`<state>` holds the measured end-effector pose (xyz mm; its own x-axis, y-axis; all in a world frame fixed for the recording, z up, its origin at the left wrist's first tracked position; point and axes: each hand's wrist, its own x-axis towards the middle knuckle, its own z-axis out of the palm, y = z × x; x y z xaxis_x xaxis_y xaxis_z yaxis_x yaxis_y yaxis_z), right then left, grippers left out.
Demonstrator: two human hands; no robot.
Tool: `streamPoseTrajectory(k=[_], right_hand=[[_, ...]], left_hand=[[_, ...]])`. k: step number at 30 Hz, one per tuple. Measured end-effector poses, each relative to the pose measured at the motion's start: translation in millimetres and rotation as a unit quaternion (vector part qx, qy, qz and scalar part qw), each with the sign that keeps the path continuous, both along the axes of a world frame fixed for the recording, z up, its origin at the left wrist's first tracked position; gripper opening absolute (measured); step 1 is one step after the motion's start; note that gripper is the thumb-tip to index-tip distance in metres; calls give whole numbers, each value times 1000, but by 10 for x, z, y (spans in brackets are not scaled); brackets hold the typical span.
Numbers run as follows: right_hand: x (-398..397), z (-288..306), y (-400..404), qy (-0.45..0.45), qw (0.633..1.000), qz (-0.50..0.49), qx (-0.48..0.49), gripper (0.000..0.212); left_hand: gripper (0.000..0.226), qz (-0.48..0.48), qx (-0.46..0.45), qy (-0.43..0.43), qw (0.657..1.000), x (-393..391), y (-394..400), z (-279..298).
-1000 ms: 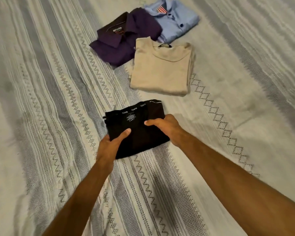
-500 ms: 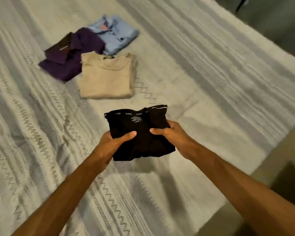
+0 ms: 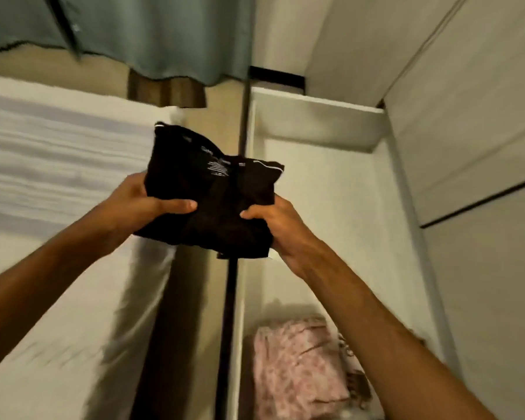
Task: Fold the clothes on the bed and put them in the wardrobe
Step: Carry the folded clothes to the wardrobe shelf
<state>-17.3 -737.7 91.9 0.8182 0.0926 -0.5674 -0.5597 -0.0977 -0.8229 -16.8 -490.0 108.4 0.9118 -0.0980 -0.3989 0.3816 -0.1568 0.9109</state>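
At six o'clock, nearest you, a pink patterned garment (image 3: pixel 297 368) lay low in the wardrobe (image 3: pixel 315 122). Above it your left hand (image 3: pixel 140 204) and right hand (image 3: pixel 273 225) each gripped the folded black garment (image 3: pixel 206 204), thumbs on top, holding it in the air at the wardrobe's edge. Its long axis ran roughly from five to eleven o'clock, label end farthest. You did best to keep it level and support the sagging near edge.
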Motion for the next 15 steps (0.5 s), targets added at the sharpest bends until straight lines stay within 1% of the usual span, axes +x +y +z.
streamPoseTrajectory(k=[1,4,6,8,9,11,13,15], right_hand=[[7,-59,-488,2,999,-40,-2,43],[-95,-376,-1480,19,990,-139,-7,48],[-181,-638,-1968,32,980,-195,-11,45],[-256,-947,-2334,44,973,-225,-32,42],[-303,-1155,-2480,54,971,-228,-43,42],[-354,-1570,-2569,72,975,-201,-64,45],[-410,-1954,-2468,92,983,-146,-68,49],[-477,-2314,-2272,111,988,-90,-61,53]], left_hand=[[50,-47,2,3,999,262,-506,-20],[42,-159,10,9,987,720,-1685,-198],[43,-203,12,32,978,848,-2311,-446],[43,-219,21,75,972,809,-2724,-836],[47,-206,37,96,973,732,-2891,-1104],[56,-145,95,117,978,497,-2974,-1588],[55,-84,148,135,976,187,-2808,-2023],[54,-30,185,182,965,-140,-2557,-2349]])
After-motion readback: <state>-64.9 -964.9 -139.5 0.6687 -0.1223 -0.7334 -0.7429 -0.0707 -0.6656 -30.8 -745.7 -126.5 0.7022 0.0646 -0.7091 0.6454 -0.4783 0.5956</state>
